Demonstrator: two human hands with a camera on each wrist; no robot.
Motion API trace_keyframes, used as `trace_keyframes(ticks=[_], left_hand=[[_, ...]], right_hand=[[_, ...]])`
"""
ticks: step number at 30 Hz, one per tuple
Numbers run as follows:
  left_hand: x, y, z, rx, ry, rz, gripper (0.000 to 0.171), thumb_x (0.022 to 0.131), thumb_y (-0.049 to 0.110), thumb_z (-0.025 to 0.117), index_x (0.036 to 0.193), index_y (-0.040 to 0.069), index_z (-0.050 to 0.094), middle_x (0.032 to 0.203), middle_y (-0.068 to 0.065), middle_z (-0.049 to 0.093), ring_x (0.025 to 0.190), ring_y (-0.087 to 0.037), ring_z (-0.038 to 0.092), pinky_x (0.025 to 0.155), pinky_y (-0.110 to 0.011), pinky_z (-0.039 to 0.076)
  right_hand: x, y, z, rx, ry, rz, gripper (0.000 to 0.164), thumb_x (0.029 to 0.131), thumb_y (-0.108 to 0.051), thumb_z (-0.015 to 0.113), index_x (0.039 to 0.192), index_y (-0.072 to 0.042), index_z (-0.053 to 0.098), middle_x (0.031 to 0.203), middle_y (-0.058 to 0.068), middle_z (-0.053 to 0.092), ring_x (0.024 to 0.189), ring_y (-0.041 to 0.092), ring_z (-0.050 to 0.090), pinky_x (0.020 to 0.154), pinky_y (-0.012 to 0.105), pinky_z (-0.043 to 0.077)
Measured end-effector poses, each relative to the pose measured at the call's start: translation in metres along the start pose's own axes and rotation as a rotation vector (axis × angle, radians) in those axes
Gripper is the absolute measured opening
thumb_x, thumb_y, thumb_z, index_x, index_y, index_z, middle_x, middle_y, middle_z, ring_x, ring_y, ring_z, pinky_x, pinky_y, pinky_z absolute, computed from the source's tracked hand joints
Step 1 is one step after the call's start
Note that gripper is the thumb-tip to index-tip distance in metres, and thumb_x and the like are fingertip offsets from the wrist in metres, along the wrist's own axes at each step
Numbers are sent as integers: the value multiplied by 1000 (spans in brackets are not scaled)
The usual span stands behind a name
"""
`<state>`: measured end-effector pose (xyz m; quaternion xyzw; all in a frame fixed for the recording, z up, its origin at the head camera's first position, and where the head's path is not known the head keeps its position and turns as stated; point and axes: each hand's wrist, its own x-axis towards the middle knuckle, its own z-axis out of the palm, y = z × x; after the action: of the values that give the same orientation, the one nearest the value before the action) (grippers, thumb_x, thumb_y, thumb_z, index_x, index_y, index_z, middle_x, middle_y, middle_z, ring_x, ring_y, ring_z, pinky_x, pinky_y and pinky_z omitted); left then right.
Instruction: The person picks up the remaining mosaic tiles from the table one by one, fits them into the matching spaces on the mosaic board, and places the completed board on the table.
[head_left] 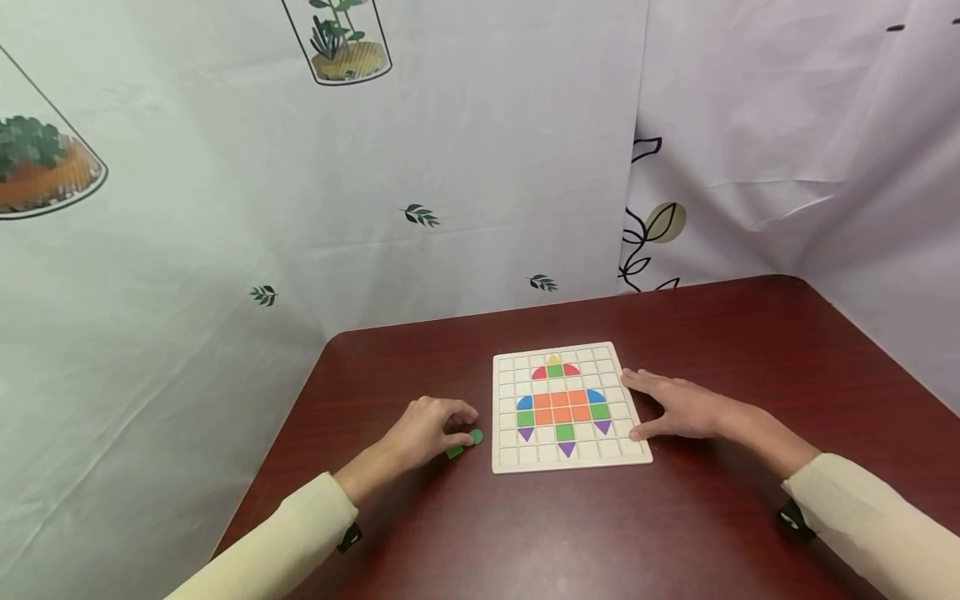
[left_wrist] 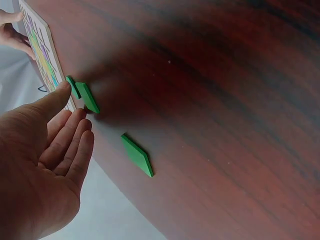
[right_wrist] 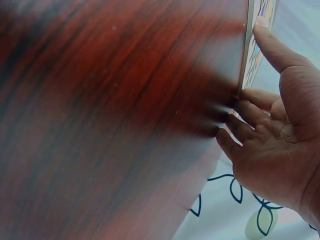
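A white square grid board point(head_left: 517, 458) lies on the table, with a pattern of coloured flat pieces in its cells. My left hand point(head_left: 431, 429) is just left of it, fingers loosely bent, thumb tip right at a round green piece point(head_left: 476, 436). Beside that piece is a green square piece point(left_wrist: 88, 97), partly under the hand in the head view. Another green piece point(left_wrist: 137, 156) lies farther from the fingers in the left wrist view. At the board's right side, my right hand point(head_left: 682, 407) rests with fingers extended, its thumb over the near right corner and its fingertips along the edge.
The dark red-brown table point(head_left: 570, 533) has rounded far corners. Behind and to the left of it hangs a pale cloth point(head_left: 480, 167) printed with plants and leaves. Both sleeves are cream, and a black strap point(head_left: 795, 521) shows below the right cuff.
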<state>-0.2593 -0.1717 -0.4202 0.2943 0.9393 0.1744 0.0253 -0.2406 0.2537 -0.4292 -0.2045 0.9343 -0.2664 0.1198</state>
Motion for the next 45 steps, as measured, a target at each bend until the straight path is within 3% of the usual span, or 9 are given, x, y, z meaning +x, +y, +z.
trace_keyframes(ticks=[24,34,45], left_hand=[[-7,-3,12,59,81,45,30,87,24,91,114,17,80,101,9,76,86,-5,68,78,-25,58],[-9,-2,14,74,95,114,25,91,22,88,115,17,80,101,9,76,87,-3,69,78,-26,59],[-10,-1,16,67,109,139,23,91,20,88,113,18,81,99,10,76,85,-2,68,76,-24,58]], right_hand=[[-1,-1,0,1,5,5,106,86,-54,85,162,3,37,167,28,32,154,52,26,115,71,32],[-1,-2,1,3,5,5,106,86,-54,85,162,3,37,167,28,33,154,52,26,114,72,33],[-2,-3,1,3,7,4,106,86,-54,85,162,2,37,167,28,33,154,52,26,114,72,33]])
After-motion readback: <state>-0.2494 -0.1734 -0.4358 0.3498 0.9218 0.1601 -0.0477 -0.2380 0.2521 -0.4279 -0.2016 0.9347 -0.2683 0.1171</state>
